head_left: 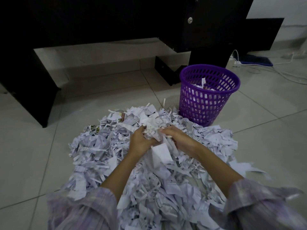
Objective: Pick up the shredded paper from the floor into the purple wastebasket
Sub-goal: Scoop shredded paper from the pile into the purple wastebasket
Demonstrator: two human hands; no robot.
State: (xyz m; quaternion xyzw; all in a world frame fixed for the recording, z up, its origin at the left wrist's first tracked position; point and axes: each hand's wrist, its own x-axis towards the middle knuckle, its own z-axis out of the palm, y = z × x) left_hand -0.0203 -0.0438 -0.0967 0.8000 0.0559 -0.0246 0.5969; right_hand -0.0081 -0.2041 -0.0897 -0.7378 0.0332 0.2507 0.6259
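Tiled floor carries shredded paper, purple wastebasket and dark desk.

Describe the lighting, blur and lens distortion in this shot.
Head view: dim, bluish light; the black desk loses all detail in shadow. The handful of shreds between the left hand and right hand is softly blurred. Wide-angle bending curves the floor tile lines; the purple wastebasket leans outward.

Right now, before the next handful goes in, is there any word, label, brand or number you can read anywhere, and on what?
None can be read.
Shredded paper: dark print on many strips, too small and blurred to read.
Printed scrap near the pile's far left edge: coloured marking, unreadable.
Purple wastebasket: no label visible.
Black furniture: only a round metal lock, no text.
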